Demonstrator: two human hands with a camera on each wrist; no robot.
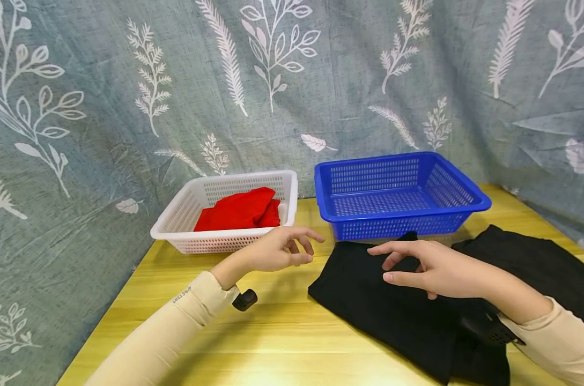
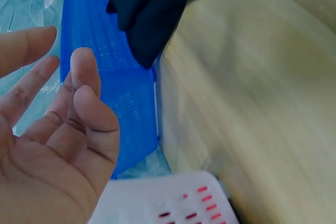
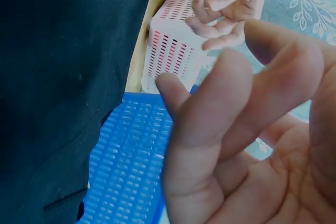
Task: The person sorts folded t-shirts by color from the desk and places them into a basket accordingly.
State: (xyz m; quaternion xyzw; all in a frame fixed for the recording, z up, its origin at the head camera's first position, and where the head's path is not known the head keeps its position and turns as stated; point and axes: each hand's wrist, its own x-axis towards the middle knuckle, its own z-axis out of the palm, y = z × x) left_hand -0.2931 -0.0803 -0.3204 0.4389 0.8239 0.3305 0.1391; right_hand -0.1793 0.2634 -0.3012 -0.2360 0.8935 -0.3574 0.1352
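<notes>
Two hands, two baskets and one patterned curtain [image 1: 185, 69] show, with a yellow wood-grain desk [image 1: 277, 338] below. The white basket [image 1: 219, 245] holds folded red cloth [image 1: 236, 213]; one piece or more, I cannot tell. The blue basket [image 1: 369, 229] stands beside it, at the white one's 3 o'clock. Black fabric lies in two spreads: a near black cloth [image 1: 378, 316] and a far black cloth [image 1: 547, 257]; whether they join beneath the arm is hidden.

The right hand [image 1: 436, 271] hangs above the near black cloth, fingers loosely bent, thumb apart, holding nothing. That cloth lies under these fingers and runs towards their 6 o'clock; the far one is at 3 o'clock, the blue basket at 11. The left hand [image 1: 278, 251] hovers with fingers half curled, spread and gripping nothing; the white basket and red cloth lie at its 10 o'clock.
</notes>
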